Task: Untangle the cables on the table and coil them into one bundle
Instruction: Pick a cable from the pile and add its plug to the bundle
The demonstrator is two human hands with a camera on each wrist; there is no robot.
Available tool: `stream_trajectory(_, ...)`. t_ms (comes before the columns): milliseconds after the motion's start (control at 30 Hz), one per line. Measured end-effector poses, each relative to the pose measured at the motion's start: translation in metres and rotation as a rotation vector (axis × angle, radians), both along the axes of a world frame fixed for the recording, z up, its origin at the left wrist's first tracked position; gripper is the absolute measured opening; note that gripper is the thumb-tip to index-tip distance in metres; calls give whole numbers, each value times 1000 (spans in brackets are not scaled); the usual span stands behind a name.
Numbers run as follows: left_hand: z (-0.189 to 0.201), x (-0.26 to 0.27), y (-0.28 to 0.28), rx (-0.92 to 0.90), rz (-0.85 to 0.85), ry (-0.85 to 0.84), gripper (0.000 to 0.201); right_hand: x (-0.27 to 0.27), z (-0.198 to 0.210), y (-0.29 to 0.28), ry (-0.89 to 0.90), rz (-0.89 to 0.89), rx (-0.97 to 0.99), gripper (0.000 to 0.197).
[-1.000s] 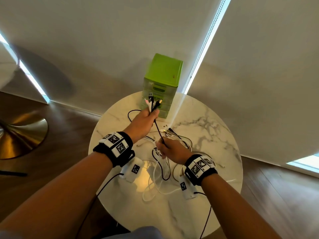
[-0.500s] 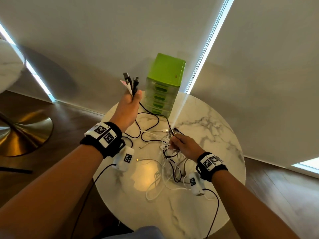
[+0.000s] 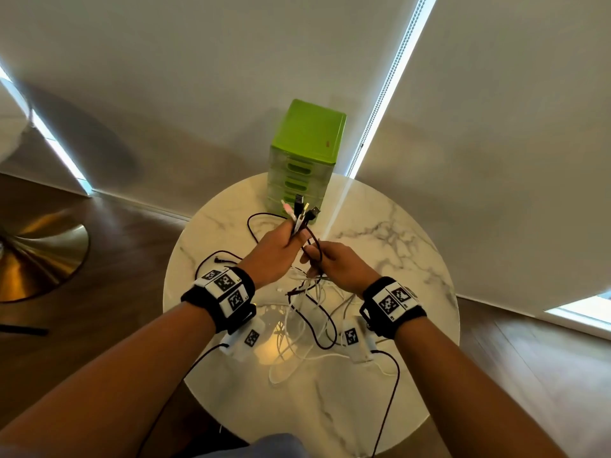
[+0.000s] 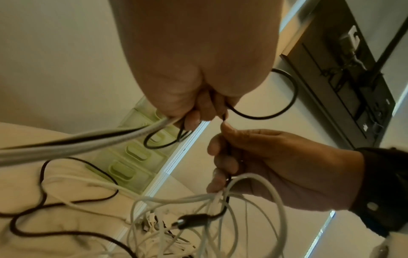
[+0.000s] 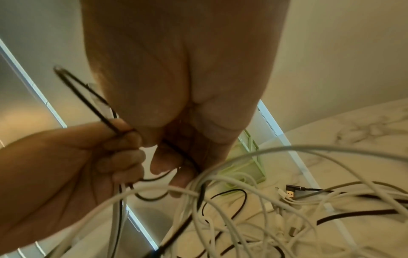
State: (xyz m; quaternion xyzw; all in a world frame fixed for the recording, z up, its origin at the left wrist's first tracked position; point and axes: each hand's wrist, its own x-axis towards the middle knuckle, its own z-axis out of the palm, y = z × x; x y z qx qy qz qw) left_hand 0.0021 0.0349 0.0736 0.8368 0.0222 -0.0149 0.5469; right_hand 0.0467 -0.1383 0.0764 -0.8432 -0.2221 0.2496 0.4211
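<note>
My left hand (image 3: pixel 288 238) is held above the table and grips a bunch of cable ends (image 3: pixel 299 211), whose black and white plugs stick up past the fist. My right hand (image 3: pixel 313 259) is close beside it and pinches a black cable (image 3: pixel 316 247) that loops between the two hands. In the left wrist view my right hand (image 4: pixel 223 157) closes round this black cable (image 4: pixel 264 116), and white loops (image 4: pixel 253 195) hang below it. The rest of the tangle (image 3: pixel 305 312) of white and black cables lies on the round marble table (image 3: pixel 396 259) under my hands.
A green drawer unit (image 3: pixel 307 153) stands at the table's far edge, just beyond my hands. A black barrel plug (image 4: pixel 192 220) dangles over the tangle. Loose USB plugs (image 5: pixel 291 192) lie on the marble to the right. A brass table base (image 3: pixel 39 249) stands on the floor at left.
My left hand, raised up and to the left with the plug ends half a second ago, has come back down next to my right hand. My right hand has lifted off the tangle.
</note>
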Motion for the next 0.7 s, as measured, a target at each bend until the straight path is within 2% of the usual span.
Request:
stream_trajectory(100, 16, -1, -2, 51, 72, -76, 26, 1, -15, -2, -60, 113, -130, 17)
stream_trajectory(300, 49, 19, 33, -31, 267, -216, 31, -9, -61, -31, 9, 233, -338, 25)
stream_trajectory(367, 58, 24, 45, 25, 268, -228, 33, -13, -71, -41, 0, 191, -306, 28)
stream_trajectory(500, 48, 17, 57, 124, 224, -146, 31, -2, -60, -28, -198, -7, -110, 32)
stream_trajectory(567, 42, 8, 56, 77, 187, -115, 32, 2, -34, -7, -166, -34, -12, 36)
stream_trajectory(700, 35, -6, 53, -113, 118, -139, 34, -4, -3, 53, 6, 61, 194, 40)
